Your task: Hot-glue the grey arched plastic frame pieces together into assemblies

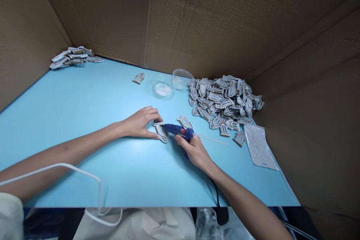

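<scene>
Glue gun (176, 129), light and stiff, sits clenched by its grip in the right hand (196, 152), its nozzle just beside the thin arched badge (161, 132) pinched at its edges by the left hand (140, 123), between both hands; that rigid piece is best held by its rim.

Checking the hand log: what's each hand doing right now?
Left hand: closed, holding a grey arched piece.
Right hand: closed, holding a blue glue gun.
</scene>
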`<state>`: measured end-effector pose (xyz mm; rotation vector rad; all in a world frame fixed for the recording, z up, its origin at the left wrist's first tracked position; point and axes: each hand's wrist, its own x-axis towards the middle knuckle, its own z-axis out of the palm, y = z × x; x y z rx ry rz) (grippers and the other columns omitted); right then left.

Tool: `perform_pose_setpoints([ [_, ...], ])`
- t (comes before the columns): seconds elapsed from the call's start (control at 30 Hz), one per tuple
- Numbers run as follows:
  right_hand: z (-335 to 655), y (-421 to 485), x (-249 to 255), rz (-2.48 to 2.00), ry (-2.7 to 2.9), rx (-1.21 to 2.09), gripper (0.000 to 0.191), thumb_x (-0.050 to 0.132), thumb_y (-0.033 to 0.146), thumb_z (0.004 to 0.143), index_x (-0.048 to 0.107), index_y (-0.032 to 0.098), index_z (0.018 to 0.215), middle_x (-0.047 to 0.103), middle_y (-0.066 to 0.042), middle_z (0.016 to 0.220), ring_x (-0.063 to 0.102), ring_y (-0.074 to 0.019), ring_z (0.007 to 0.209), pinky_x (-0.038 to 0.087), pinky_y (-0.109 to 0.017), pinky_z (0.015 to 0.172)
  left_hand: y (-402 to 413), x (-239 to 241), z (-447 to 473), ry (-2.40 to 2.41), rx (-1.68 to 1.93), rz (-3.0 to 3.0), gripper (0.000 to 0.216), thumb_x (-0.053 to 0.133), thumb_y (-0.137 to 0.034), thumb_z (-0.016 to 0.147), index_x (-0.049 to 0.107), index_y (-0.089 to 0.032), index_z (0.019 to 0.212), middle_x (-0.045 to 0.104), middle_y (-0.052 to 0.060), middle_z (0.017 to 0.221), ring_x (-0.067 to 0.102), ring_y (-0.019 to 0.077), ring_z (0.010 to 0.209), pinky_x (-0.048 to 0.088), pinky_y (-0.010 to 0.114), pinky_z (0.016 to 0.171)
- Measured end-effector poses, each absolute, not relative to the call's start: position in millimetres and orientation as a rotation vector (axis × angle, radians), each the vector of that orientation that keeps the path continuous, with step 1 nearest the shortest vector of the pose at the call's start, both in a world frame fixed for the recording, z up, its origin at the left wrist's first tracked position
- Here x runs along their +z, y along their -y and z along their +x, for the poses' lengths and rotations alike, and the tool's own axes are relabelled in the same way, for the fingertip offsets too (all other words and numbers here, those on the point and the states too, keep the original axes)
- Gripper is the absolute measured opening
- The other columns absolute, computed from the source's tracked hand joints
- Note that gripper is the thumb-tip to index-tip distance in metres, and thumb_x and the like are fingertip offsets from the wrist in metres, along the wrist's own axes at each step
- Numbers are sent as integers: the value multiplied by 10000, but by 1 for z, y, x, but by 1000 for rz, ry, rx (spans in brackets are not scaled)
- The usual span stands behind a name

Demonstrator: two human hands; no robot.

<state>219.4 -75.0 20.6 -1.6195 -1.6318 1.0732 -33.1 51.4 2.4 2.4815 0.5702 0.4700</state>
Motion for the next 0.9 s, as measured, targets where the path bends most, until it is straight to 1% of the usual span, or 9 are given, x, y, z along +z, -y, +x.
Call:
perform_pose_setpoints([
  [0.2, 220, 74, 19, -1587, 1641, 1067, 393, 574, 540, 969, 717, 211, 809, 515, 9, 652, 477, -181, 679, 407, -286, 639, -52, 1, -34, -571, 473, 2476, 586, 763, -725, 875, 697, -202, 1133, 696, 80, 1078, 615, 268, 990, 436, 376, 909],
  [0.37, 220, 75, 19, -1599, 1638, 1067, 380, 574, 530, 972, 758, 206, 894, 531, 4, 673, 490, -189, 703, 414, -284, 646, -51, 2, -33, -577, 476, 2465, 579, 782, -709, 866, 702, -199, 1128, 694, 77, 1072, 613, 270, 998, 435, 375, 904],
  [0.57, 219, 76, 21, -1643, 1638, 1077, 412, 569, 542, 969, 786, 193, 982, 548, 3, 681, 498, -190, 686, 420, -289, 643, -51, 1, -33, -572, 480, 2467, 599, 767, -728, 872, 699, -193, 1133, 689, 78, 1066, 607, 270, 998, 428, 375, 901],
  [0.9, 220, 76, 20, -1647, 1652, 1064, 443, 567, 557, 976, 801, 183, 1019, 603, -10, 710, 546, -204, 728, 451, -294, 672, -52, 1, -33, -577, 482, 2474, 607, 744, -753, 874, 691, -202, 1124, 695, 80, 1073, 612, 271, 992, 430, 380, 903],
])
